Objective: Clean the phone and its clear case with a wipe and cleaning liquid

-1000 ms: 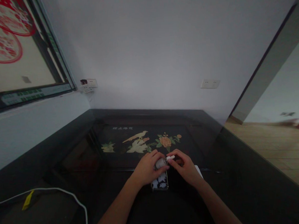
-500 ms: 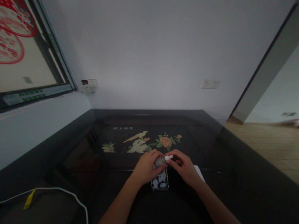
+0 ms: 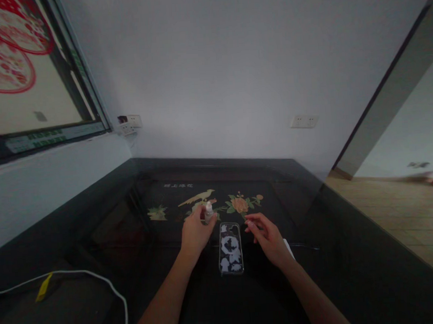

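Left hand point(image 3: 195, 233) grips small white-capped bottle point(image 3: 208, 213) upright; right hand point(image 3: 267, 234) open, empty beside patterned black-white phone point(image 3: 230, 248); bottle could tip onto it.

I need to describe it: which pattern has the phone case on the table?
The phone case is dark with irregular white patches, seen best in the head view.

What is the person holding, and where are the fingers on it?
The left hand holds a small bottle upright by its lower body, with the white cap showing above the fingers. The right hand holds nothing, beside the phone.
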The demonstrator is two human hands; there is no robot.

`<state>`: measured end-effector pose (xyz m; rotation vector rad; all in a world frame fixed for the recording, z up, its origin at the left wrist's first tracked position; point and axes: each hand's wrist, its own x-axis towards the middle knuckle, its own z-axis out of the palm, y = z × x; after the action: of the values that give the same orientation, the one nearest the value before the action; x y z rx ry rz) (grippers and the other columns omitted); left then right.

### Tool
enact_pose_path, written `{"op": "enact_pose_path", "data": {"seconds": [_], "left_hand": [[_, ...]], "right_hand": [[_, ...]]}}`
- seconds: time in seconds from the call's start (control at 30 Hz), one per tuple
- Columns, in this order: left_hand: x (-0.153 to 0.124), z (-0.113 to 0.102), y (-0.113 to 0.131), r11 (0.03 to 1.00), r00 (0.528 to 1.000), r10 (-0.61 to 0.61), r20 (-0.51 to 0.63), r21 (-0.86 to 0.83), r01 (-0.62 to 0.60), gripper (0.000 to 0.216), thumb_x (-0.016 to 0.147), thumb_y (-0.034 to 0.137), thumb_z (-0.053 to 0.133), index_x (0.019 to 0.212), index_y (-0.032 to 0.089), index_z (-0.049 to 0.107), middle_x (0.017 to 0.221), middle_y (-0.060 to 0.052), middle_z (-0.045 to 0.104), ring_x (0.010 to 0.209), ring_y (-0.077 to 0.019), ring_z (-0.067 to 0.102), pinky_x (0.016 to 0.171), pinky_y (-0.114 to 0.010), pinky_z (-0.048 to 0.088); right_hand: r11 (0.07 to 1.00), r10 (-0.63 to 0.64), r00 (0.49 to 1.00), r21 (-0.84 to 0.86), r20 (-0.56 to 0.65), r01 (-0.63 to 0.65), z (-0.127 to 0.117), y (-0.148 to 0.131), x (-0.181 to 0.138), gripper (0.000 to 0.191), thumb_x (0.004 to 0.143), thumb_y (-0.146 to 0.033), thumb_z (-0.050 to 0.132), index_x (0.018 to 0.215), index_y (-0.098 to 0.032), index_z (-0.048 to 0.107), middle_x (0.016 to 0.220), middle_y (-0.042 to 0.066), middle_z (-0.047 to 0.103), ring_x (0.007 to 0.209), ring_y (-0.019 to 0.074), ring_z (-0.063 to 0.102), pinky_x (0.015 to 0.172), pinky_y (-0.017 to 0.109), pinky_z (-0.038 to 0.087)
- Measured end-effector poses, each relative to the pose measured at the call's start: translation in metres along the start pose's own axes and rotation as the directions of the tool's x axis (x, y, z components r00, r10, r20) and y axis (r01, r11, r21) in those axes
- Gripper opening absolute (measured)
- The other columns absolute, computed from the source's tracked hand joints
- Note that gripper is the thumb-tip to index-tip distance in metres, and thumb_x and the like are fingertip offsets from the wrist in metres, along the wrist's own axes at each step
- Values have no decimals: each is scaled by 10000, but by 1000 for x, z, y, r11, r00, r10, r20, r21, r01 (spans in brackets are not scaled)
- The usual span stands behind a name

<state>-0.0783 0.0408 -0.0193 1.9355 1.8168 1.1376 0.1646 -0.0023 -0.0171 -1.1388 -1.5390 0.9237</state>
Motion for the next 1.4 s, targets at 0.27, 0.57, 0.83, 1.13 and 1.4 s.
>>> {"op": "enact_pose_path", "data": {"seconds": [0.27, 0.57, 0.83, 1.13, 1.4], "left_hand": [[6, -2, -16, 966, 984, -177, 15, 193, 171, 275, 877, 495, 680, 943, 236, 614, 873, -31, 738, 801, -211, 706, 670, -257, 433], [8, 1, -28, 966, 982, -185, 33, 187, 176, 267, 883, 475, 669, 918, 228, 577, 839, -33, 718, 787, -213, 706, 670, -259, 429], [2, -7, -9, 963, 981, -34, -192, 257, 84, 571, 786, 618, 711, 1109, 189, 517, 1127, -140, 643, 1090, -307, 630, 854, -355, 493], [-24, -5, 40, 912, 968, 22, 248, 392, -121, 292, 980, 427, 445, 827, 227, 592, 755, -45, 680, 702, -225, 681, 667, -302, 448], [-36, 16, 29, 878, 916, -59, 398, 457, -142, 256, 989, 330, 418, 1089, 169, 591, 1006, -166, 723, 878, -318, 733, 750, -395, 516]], "right_hand": [[999, 29, 999, -26, -21, -30, -3, 2, 0, 373, 965, -546, 565, 1145, -228, 643, 976, 77, 705, 870, 221, 711, 562, 257, 534], [993, 29, 997, -116, -67, -36, -16, 5, 4, 369, 954, -536, 561, 1116, -220, 658, 932, 72, 712, 823, 225, 702, 561, 275, 514], [784, 2, 985, -610, -175, -110, -61, 31, -8, 220, 905, -406, 588, 971, -216, 679, 854, 60, 678, 748, 227, 662, 732, 373, 523], [639, 190, 957, -713, -217, -289, -91, 55, -47, 323, 839, -423, 674, 1067, -195, 673, 988, 112, 692, 802, 262, 697, 710, 364, 498], [782, 222, 966, -568, -133, -258, -88, 41, -37, 244, 844, -421, 611, 924, -217, 718, 765, 55, 717, 680, 240, 674, 632, 351, 497]]}}
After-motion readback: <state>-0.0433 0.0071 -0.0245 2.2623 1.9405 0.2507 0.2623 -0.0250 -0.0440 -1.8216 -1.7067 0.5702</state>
